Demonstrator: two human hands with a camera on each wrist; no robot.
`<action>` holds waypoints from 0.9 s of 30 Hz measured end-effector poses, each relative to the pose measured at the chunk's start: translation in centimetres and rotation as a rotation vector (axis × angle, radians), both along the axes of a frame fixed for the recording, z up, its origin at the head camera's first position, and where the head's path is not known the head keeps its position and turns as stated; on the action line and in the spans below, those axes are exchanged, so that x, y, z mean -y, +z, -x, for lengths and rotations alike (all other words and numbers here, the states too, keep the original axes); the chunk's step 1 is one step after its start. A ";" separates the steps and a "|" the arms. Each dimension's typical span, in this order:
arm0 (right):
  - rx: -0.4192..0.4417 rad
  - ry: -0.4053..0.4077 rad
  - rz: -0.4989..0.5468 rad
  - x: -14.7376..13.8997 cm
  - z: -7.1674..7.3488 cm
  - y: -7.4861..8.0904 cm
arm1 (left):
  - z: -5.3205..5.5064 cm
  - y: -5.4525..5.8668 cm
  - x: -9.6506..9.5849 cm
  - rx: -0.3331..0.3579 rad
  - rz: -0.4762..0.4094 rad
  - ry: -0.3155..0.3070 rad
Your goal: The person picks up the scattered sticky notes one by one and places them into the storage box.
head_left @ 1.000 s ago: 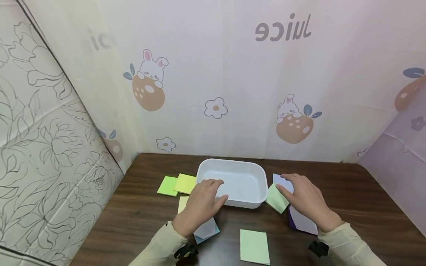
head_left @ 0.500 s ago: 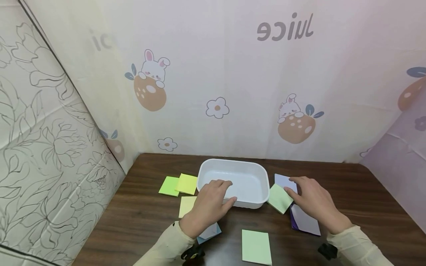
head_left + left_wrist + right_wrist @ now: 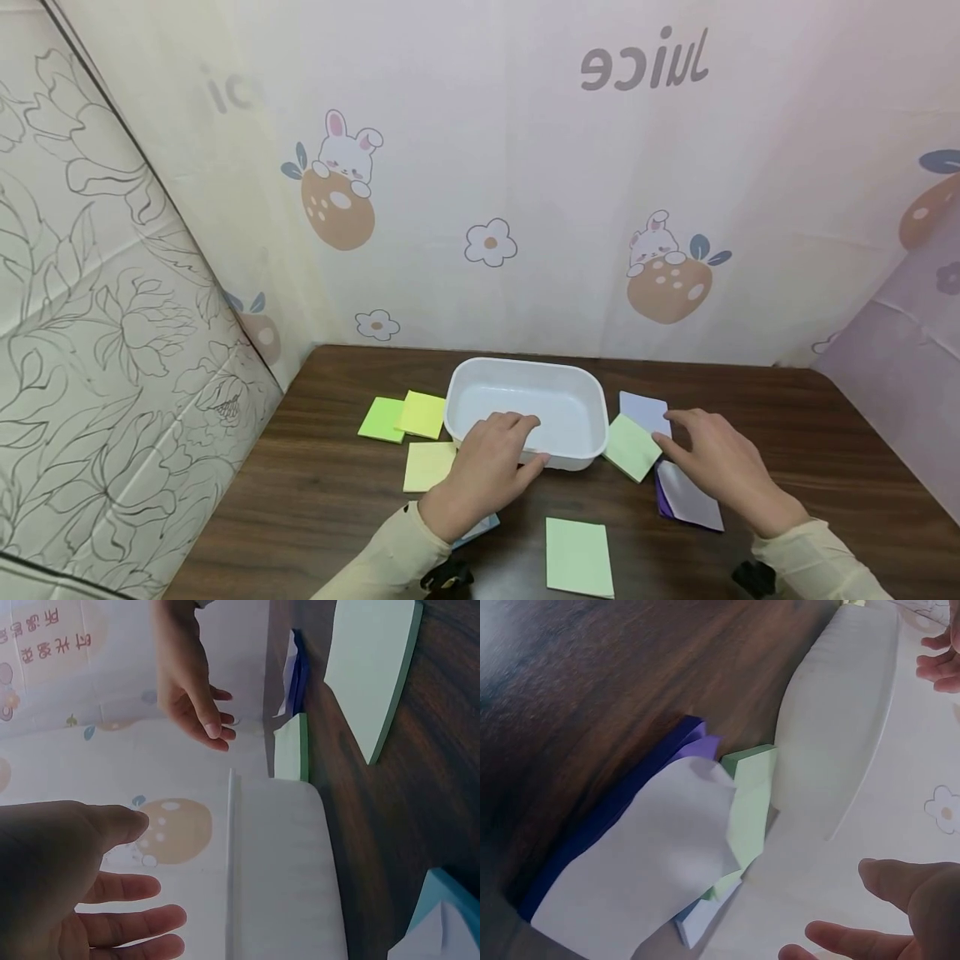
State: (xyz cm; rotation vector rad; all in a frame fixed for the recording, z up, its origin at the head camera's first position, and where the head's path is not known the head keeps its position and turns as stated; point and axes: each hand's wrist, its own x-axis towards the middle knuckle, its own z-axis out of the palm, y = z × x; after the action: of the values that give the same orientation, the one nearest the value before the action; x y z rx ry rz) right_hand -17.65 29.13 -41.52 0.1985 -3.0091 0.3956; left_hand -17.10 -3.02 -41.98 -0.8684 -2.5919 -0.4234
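Both hands hover with relaxed fingers and hold nothing. My left hand [image 3: 491, 467] is over the near side of a white plastic tub [image 3: 558, 417], thumb and fingers apart. Beneath its wrist a blue sticky note pad [image 3: 480, 528] is mostly covered; a pale yellow pad [image 3: 427, 467] lies left of it. My right hand [image 3: 720, 462] is right of the tub, fingertips overlapping a lilac pad [image 3: 641, 407] in the head view. Close by lie a light green pad [image 3: 630, 447] and a dark purple pad with a whitish top sheet [image 3: 641, 847].
A bright green pad [image 3: 381, 419] and a yellow pad [image 3: 422, 414] overlap left of the tub. Another light green pad [image 3: 579, 556] lies near the front of the brown wooden table [image 3: 300, 500]. A printed curtain [image 3: 480, 167] hangs behind the table.
Both hands have drifted right, the left away from the pale yellow pad, the right off part of the lilac and light green pads. The pads and tub stay in place.
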 end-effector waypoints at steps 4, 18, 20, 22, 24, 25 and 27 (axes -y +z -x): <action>0.006 -0.008 0.000 -0.2 0.1 -0.2 | 0.0 -0.2 -0.2 -0.007 0.005 -0.010; 0.062 -0.007 0.021 -0.6 1.0 -1.7 | 0.4 -0.6 -1.3 -0.023 0.042 -0.002; 0.071 -0.008 0.019 -0.5 1.2 -1.9 | 0.4 -0.6 -1.4 -0.018 0.045 -0.006; 0.076 -0.008 0.013 -0.4 1.3 -2.0 | 0.4 -0.7 -1.6 -0.018 0.045 -0.011; 0.076 -0.010 0.004 -0.2 1.4 -2.1 | 0.4 -0.7 -1.7 -0.025 0.044 -0.014; 0.079 -0.009 0.001 -0.1 1.5 -2.1 | 0.4 -0.8 -1.7 -0.029 0.045 -0.015; 0.085 -0.009 -0.005 0.0 1.6 -2.2 | 0.5 -0.8 -1.8 -0.033 0.047 -0.018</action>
State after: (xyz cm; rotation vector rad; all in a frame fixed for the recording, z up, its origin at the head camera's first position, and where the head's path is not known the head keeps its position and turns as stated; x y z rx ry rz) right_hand -19.23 29.09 -43.73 0.1723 -3.0932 0.4064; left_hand -17.56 -1.18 -42.79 -0.9078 -2.5745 -0.3518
